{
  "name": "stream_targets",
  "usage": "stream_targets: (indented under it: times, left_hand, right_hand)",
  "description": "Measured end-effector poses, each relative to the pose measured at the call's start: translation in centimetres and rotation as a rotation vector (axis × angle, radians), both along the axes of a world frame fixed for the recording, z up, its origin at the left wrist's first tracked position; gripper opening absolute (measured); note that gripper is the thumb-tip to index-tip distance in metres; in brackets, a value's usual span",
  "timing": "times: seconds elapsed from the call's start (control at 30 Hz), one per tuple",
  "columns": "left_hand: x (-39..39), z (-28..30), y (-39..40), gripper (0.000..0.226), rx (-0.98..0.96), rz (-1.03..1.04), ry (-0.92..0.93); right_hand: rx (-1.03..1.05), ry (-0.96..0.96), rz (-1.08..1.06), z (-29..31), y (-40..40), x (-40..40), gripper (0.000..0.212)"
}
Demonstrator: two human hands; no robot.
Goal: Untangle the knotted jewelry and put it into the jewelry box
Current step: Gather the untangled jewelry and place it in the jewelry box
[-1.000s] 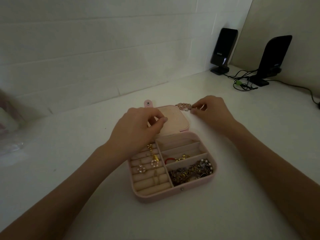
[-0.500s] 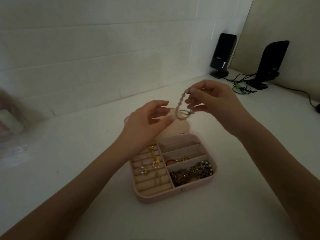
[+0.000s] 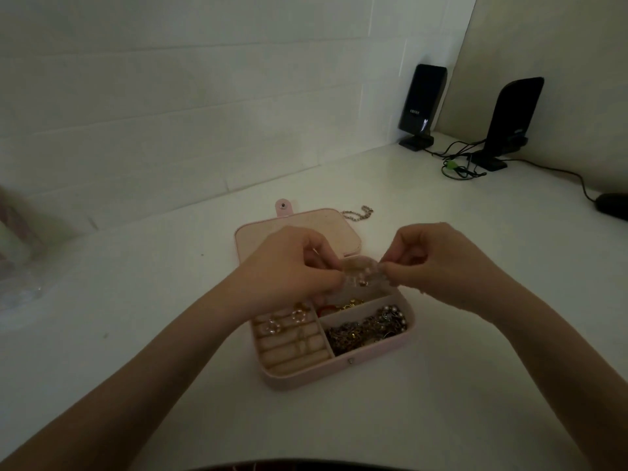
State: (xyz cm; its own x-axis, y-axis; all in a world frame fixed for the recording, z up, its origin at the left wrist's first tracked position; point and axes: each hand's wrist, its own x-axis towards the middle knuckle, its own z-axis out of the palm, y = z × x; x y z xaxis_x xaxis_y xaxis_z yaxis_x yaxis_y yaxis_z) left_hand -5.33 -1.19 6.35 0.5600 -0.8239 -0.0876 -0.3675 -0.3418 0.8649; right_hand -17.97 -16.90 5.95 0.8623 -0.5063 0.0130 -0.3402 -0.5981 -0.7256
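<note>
Beaded bracelet [image 3: 363, 274] pinched between both hands' fingers [image 3: 328, 268], above pink jewelry box [image 3: 339, 372]

head cam | worn high, faces forward-down | close over jewelry box [image 3: 336, 372] on table [image 3: 136, 283] | single view

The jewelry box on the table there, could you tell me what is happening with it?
A person is working a pale beaded bracelet between both hands, left hand and right hand pinching its ends above the open pink jewelry box. The box already holds rings and tangled chains. Another chain lies on the table beside the lid.
</note>
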Motion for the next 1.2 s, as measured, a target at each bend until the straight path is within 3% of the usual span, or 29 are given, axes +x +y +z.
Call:
stream_targets:
  times: [0.4, 0.5, 0.57, 0.63, 0.73, 0.8, 0.93, 1.07, 1.2]
  left_hand:
    - [-0.2, -0.7, 0.2, 0.016, 0.124, -0.180, -0.494]
    - [0.3, -0.8, 0.2, 0.013, 0.101, -0.116, -0.493]
    - [0.9, -0.7, 0.1, 0.012, 0.086, -0.020, -0.514]
    - [1.6, -0.8, 0.0, 0.012, 0.063, 0.067, -0.535]
    - [2.6, -1.2, 0.0, 0.015, 0.029, 0.159, -0.512]
    - [3.0, -1.3, -0.1, 0.017, 0.011, 0.197, -0.511]
    - [3.4, -1.6, -0.1, 0.010, -0.041, 0.241, -0.514]
    - [3.4, -1.8, -0.2, 0.011, -0.106, 0.259, -0.481]
    - [3.1, -1.5, -0.3, 0.018, -0.219, 0.251, -0.366]
  right_hand:
    - [-0.192, 0.067, 0.086, -0.5, 0.4, 0.4, 0.016]
    - [-0.199, -0.006, 0.058, -0.1, -0.9, 1.4, 0.012]
    - [-0.311, -0.080, -0.010, 0.2, -2.6, 2.9, 0.006]
    - [-0.391, -0.116, -0.055, -0.2, -4.9, 5.0, 0.018]
    - [-0.389, 0.034, 0.021, -2.6, -7.5, 7.9, 0.038]
    - [-0.383, 0.076, 0.033, -4.3, -8.2, 9.0, 0.035]
    - [-0.480, -0.043, -0.012, -5.1, -8.1, 9.3, 0.021]
    - [-0.309, -0.151, -0.069, -4.8, -7.2, 8.4, 0.016]
    - [0.077, -0.341, -0.031, -0.9, -5.0, 6.7, 0.017]
